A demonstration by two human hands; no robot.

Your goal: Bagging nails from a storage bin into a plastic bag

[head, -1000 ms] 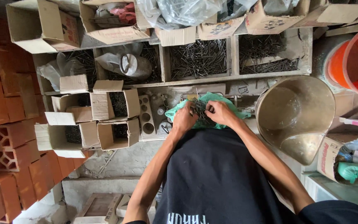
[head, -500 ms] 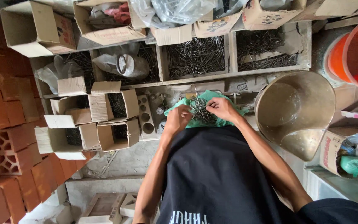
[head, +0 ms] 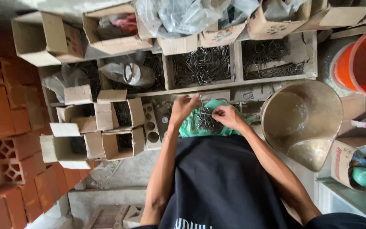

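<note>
A wooden shelf [head: 234,82] divided into bins holds loose nails [head: 202,63]. Open cardboard boxes [head: 115,127] sit beside it, and a brass pan [head: 301,118] rests nearby.

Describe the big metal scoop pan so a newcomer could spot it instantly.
Start at the orange plastic bucket at the right edge. Just left of and below it sits the dull brass-coloured metal scoop pan, beside the right hand. It is the only round, open-mouthed metal vessel, empty among cardboard boxes and nail trays.
</note>
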